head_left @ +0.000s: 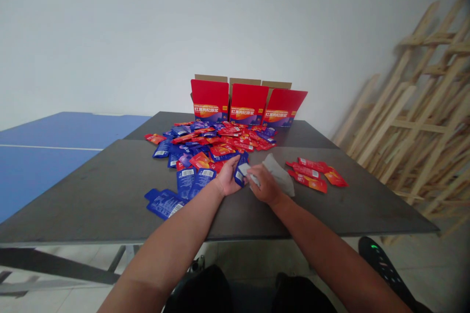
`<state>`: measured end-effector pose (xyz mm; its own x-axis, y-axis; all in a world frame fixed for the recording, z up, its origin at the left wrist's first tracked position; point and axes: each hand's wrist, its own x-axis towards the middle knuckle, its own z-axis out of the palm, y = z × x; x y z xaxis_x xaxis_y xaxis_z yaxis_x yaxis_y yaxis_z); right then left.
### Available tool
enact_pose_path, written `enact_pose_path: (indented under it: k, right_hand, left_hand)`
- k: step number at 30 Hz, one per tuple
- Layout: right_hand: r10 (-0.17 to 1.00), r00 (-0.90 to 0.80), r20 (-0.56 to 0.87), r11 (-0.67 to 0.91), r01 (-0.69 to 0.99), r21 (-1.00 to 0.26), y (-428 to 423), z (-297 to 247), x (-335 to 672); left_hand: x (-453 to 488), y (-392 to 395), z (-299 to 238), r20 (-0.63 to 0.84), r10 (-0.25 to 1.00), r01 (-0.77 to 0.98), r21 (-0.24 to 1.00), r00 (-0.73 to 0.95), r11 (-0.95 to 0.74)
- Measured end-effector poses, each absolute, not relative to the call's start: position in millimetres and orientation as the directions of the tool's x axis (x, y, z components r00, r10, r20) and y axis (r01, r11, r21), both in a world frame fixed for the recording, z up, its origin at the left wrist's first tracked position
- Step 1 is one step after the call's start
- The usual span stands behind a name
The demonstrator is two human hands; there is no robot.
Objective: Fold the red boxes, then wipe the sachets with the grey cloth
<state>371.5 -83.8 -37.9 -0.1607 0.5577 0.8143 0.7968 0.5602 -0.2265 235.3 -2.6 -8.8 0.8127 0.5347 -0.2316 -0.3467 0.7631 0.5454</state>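
My left hand (228, 177) is closed on a blue pouch (240, 166), held up above the dark table (121, 176). In my right hand (265, 184) is a bunched pale cloth (281, 174), part of it pressed against the face of that pouch. Several blue pouches (185, 181) lie by my left forearm, some overlapping. Behind my hands spreads a heap of red and blue pouches (220, 139). A small group of red pouches (310, 176) rests to the right of the cloth.
Three open red cartons (247, 102) stand in a row behind the heap, flaps up. A blue table (55, 166) with a white line adjoins on the left. Wooden frames (414, 122) lean on the wall at right. The table's front edge (312, 235) runs below my forearms.
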Motion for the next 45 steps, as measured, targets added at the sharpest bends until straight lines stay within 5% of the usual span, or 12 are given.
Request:
enact_pose_path:
  k: [3,6,14,24,29,35,45]
  right_hand:
    - [0.529,-0.366,0.766,0.667,0.738,-0.108,-85.9,-41.3,360.9]
    - [0.526,-0.376,0.763,0.648,0.758,-0.074,-84.8,-43.5,358.3]
    - [0.573,0.059,0.817,0.386,0.860,-0.333,-73.8,-42.6,371.0]
    - [0.557,0.418,0.717,0.134,0.807,-0.575,-59.1,-49.9,392.5]
    - [0.702,0.282,0.654,0.146,0.842,-0.520,-61.8,-49.9,391.9]
    - [0.715,0.161,0.681,0.305,0.804,-0.511,-74.4,-41.8,394.4]
    - [0.864,0.152,0.480,0.273,0.659,-0.700,-78.2,-23.8,402.8]
  left_hand:
    - [238.2,-4.9,-13.0,-0.292,0.502,-0.279,0.562,0.814,0.778]
    - [242.7,-9.5,-16.1,-0.330,0.489,-0.216,0.607,0.807,0.765]
    - [244.8,-19.8,-12.4,-0.331,0.528,-0.130,0.741,0.782,0.658]
    - [235.6,-8.6,-8.4,-0.269,0.397,-0.167,0.605,0.877,0.778]
    - [234.7,0.4,-7.1,-0.161,0.517,-0.395,0.470,0.841,0.789]
    - [249.3,-3.3,-14.8,-0.087,0.713,-0.519,0.625,0.696,0.583]
    - [259.7,-13.7,-30.5,0.097,0.758,-0.496,0.808,0.645,0.319]
